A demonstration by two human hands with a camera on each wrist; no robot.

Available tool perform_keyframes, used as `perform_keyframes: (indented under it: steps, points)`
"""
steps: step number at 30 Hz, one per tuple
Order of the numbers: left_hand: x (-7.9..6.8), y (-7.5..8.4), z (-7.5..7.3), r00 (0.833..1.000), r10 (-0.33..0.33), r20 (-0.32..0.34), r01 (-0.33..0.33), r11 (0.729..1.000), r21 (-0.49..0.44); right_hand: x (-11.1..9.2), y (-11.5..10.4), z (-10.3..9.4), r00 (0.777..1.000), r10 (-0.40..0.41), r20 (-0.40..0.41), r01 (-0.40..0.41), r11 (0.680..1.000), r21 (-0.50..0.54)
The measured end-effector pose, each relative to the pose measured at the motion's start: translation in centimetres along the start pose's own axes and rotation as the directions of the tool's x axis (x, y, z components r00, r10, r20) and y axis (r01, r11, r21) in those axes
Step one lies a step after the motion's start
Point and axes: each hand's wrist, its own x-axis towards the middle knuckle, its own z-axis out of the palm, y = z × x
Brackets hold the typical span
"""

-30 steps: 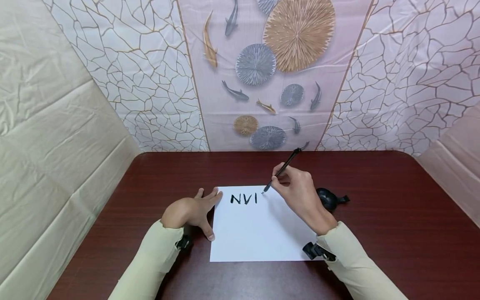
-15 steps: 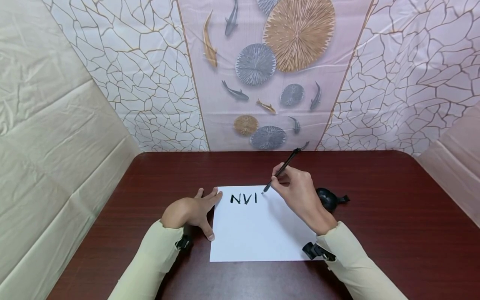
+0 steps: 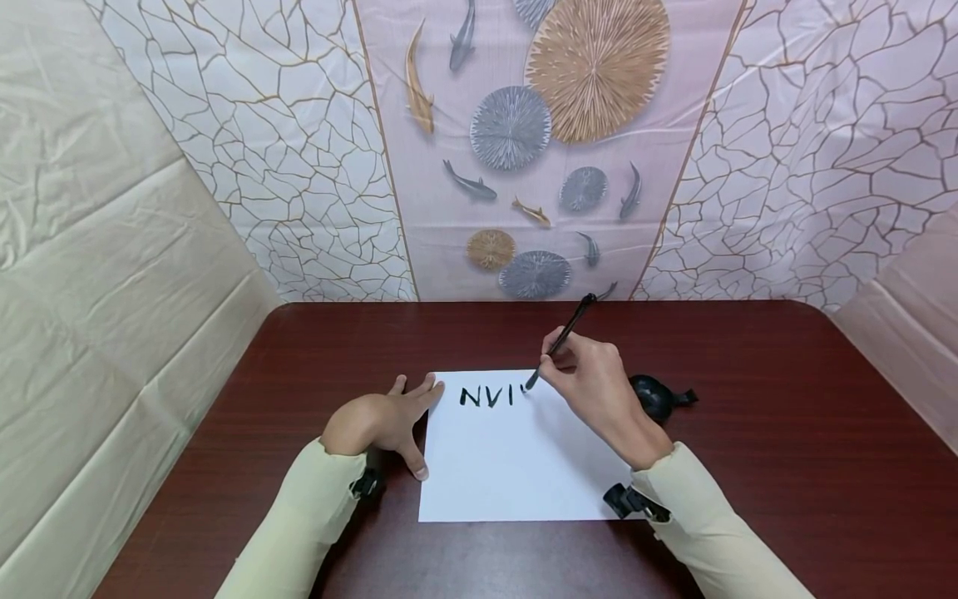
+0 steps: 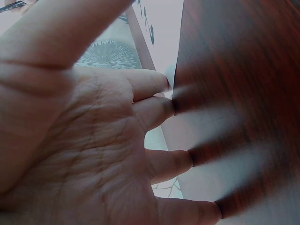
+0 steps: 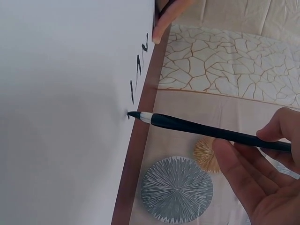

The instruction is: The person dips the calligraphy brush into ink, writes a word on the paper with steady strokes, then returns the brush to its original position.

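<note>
My right hand (image 3: 595, 383) pinches a black calligraphy brush (image 5: 201, 127), its shaft slanting up and to the right. The inked tip meets a white sheet of paper (image 3: 494, 466) near its top edge, just right of the black letters "NVI" (image 3: 487, 397). A short new stroke shows under the tip in the right wrist view. Spread over the paper's left edge, my left hand (image 3: 385, 424) has thumb and fingertips on the sheet's border and the table. Its fingers (image 4: 168, 164) reach down to the wood in the left wrist view.
A round black object with a short tab (image 3: 654, 398) lies on the dark red-brown table (image 3: 786, 433), right of the paper and partly behind my right hand. Patterned cloth (image 3: 524, 208) hangs behind the table's far edge, with plain cloth (image 3: 112, 249) at the left.
The brush tip has moved slightly down the paper, leaving a short dark mark right of the "I". The left hand and paper stay where they were.
</note>
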Motion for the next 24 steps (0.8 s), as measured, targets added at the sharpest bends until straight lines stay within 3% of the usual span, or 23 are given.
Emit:
perform_keyframes:
  steps: [9, 14, 18, 24]
  points:
    - [0.0, 0.0, 0.1, 1.0, -0.001, -0.003, 0.001, 1.0, 0.002, -0.1, -0.5, -0.4, 0.999, -0.031, 0.016, 0.032, 0.999, -0.024]
    - [0.0, 0.0, 0.0, 1.0, -0.002, 0.003, 0.002, 1.0, -0.007, -0.1, -1.0, -0.9, 0.998, -0.053, -0.041, 0.052, 0.999, -0.005]
    - [-0.1, 0.0, 0.0, 1.0, -0.001, 0.001, 0.001, 1.0, -0.003, 0.0, -0.9, -1.0, 0.996, -0.045, -0.079, 0.046, 0.999, 0.007]
    - [-0.1, 0.1, 0.0, 1.0, 0.002, -0.004, -0.002, 1.0, 0.008, 0.1, -0.4, -0.5, 0.998, -0.012, -0.063, 0.014, 0.999, 0.034]
